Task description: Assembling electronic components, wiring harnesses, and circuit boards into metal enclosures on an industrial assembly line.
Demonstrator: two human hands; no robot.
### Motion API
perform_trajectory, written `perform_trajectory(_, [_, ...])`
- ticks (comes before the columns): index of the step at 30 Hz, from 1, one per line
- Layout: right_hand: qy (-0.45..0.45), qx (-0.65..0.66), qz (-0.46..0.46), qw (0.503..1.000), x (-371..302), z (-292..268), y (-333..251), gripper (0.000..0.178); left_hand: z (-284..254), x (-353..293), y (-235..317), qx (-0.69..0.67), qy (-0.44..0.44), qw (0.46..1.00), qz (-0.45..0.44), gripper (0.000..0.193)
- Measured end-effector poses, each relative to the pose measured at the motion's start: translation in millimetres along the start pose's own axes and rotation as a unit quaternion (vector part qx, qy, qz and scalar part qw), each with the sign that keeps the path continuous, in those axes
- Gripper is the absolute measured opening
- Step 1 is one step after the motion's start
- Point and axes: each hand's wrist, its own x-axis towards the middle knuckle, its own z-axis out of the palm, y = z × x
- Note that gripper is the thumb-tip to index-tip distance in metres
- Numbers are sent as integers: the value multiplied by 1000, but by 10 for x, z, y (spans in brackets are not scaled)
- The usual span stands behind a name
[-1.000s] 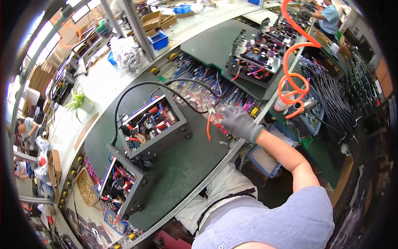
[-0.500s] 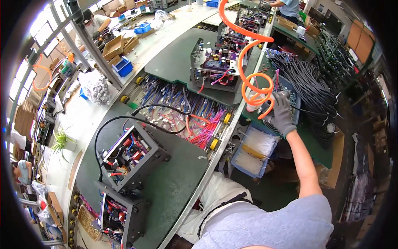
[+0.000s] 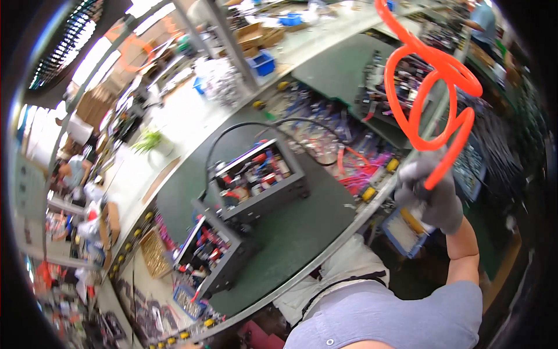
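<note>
My right hand, in a grey glove, is raised over the right edge of the bench with its fingers curled. An orange coiled hose hangs down in front of it and its lower end meets the hand. Motion blur and the glove hide what the fingers close around at the hose's end. My left hand does not show. To the left, on a dark green board, stands an open metal case full of electronic parts, a black cable running from it. A second such case is nearer.
Bundled wires lie in the gap beyond the board. Farther off is another part-built unit. A blue tray sits below my right hand, and a heap of black cables is at the right. A co-worker stands far right.
My right hand has come up from beside the blue bins, the lower end of the orange hose moving with it. The whole view has swung left, so the cases appear farther right.
</note>
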Motion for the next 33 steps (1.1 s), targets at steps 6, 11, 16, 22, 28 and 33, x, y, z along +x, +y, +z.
perform_trajectory(6, [-102, 483, -10, 870, 14, 1165, -28, 27, 45, -855, 500, -606, 42, 780, -149, 29])
perform_trajectory(11, [-26, 619, 107, 778, 58, 1720, -87, 55, 98, -1660, 1927, -716, -38, 660, -225, 16])
perform_trajectory(16, [94, 548, 78, 827, -282, 2423, 218, 60, 1021, -2490, 3080, -618, -297, 684, -248, 21])
perform_trajectory(22, [-13, 548, 144, 824, -178, 2745, 26, 45, 2013, -2994, 4109, -649, -514, 528, -191, 25])
perform_trajectory(28, [-28, 730, 9, 683, 369, 2123, -1036, 54, 1947, -2857, 4417, -675, -511, 507, -162, 28])
perform_trajectory(33, [-42, 790, -90, 605, 609, 2068, -1135, 53, 1757, -2898, 4644, -724, -501, 455, -133, 29])
